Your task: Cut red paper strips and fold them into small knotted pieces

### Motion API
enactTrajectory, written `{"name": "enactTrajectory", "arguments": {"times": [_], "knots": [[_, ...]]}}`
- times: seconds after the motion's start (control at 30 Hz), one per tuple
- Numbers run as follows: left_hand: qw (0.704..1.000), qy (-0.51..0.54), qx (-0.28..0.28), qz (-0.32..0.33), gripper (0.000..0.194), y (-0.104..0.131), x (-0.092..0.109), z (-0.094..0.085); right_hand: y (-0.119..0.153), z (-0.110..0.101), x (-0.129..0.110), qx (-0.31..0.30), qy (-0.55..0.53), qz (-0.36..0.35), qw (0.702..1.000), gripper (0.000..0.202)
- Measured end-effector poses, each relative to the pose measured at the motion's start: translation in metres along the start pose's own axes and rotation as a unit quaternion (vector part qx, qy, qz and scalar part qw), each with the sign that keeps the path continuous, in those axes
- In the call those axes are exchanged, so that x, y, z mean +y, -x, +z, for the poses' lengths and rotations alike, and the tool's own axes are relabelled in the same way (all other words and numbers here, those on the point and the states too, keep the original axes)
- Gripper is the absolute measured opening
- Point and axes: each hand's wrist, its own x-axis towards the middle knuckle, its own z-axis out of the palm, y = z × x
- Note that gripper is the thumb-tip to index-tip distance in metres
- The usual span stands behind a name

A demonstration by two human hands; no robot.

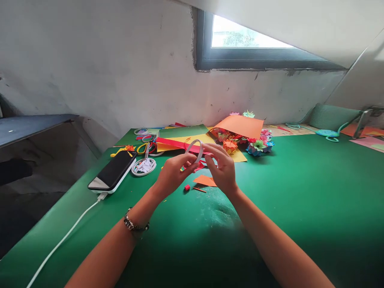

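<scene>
My left hand (pixel 175 174) pinches a thin, whitish roll of tape (pixel 200 151), holding it upright above the table. My right hand (pixel 221 166) is closed at the roll's right side, its fingertips touching the edge; whether it grips a loose tape end is too small to tell. Behind the roll stretches a red paper strip (pixel 171 143). On the table below lie an orange paper piece (pixel 206 181), a small red piece (pixel 187 187) and a thin brown stick (pixel 200 190).
At left a phone (pixel 115 170) on a white block trails a charging cable (pixel 67 236). Near it are scissors (pixel 147 150) and a round dish of paper scraps (pixel 144 167). Paper flowers (pixel 260 144) and orange paper (pixel 240 127) stand at the back; a green bag (pixel 333 117) sits far right.
</scene>
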Motion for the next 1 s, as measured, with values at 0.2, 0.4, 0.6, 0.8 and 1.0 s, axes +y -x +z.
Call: {"name": "enactTrajectory", "arguments": {"times": [0.2, 0.4, 0.6, 0.8, 1.0], "knots": [[0.998, -0.047, -0.029, 0.029, 0.012, 0.002, -0.004, 0.001, 0.003, 0.001, -0.007, 0.007, 0.004, -0.005, 1.0, 0.009], [0.99, -0.125, -0.028, 0.053, 0.011, 0.004, 0.0, 0.002, 0.005, 0.001, -0.01, 0.0, -0.012, 0.019, 1.0, 0.007], [0.975, -0.191, 0.097, 0.066, 0.015, 0.005, -0.001, 0.001, 0.007, 0.003, -0.017, -0.033, 0.035, 0.012, 0.999, 0.014], [0.96, -0.212, 0.15, 0.105, 0.017, 0.005, -0.002, -0.002, 0.01, 0.007, -0.019, -0.021, 0.092, -0.023, 0.995, 0.012], [0.957, -0.213, 0.159, 0.114, 0.017, 0.006, -0.001, -0.003, 0.013, 0.01, -0.023, -0.009, 0.144, -0.064, 0.987, 0.013]]}}
